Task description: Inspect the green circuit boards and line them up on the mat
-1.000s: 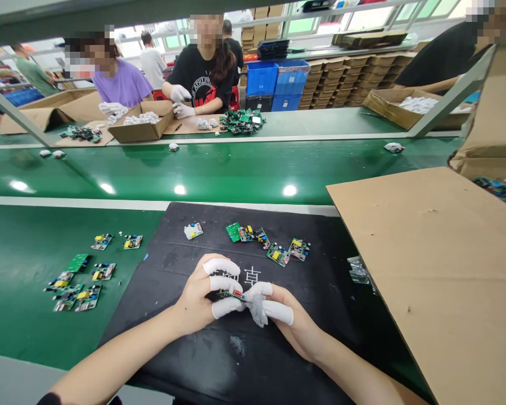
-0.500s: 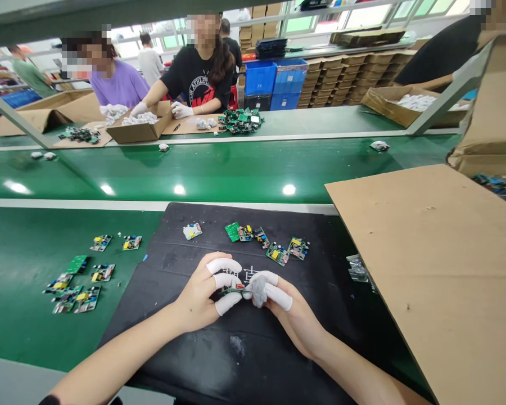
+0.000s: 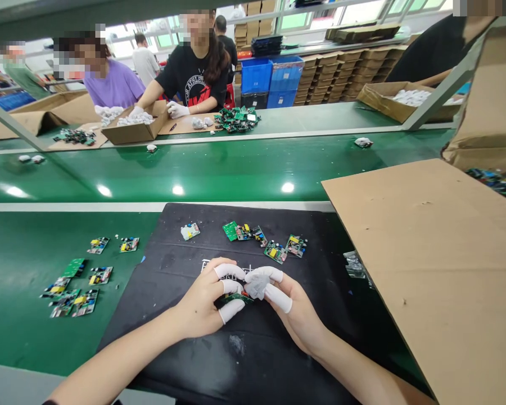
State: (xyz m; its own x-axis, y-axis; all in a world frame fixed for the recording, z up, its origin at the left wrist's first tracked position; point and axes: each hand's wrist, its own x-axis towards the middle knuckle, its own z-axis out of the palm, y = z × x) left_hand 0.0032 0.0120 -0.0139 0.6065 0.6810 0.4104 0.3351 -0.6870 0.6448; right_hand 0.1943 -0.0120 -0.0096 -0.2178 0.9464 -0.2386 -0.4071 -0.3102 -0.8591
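My left hand (image 3: 208, 298), with white finger cots on several fingers, is closed around a small green circuit board (image 3: 236, 298). The board is tilted and partly hidden by the fingers. My right hand (image 3: 284, 289), also in finger cots, pinches a lump of grey putty-like material (image 3: 257, 286) against the board's right end. Both hands are above a black mat (image 3: 185, 360). Beyond them on the mat lie a board with a whitish lump (image 3: 190, 231), a board turned green side up (image 3: 230, 230) and several boards with yellow parts (image 3: 275, 252).
Several more boards (image 3: 85, 302) lie on the green bench at left. A large cardboard sheet (image 3: 430, 253) slants along the right side. Behind the mat runs a green conveyor belt (image 3: 219, 169) carrying wrapped white pieces (image 3: 363, 142). Across it, co-workers stand by cardboard boxes (image 3: 130, 134).
The board in my left hand has tipped, showing more of its green face. The grey lump has shifted slightly upward with my right fingers. Pieces on the belt have moved left.
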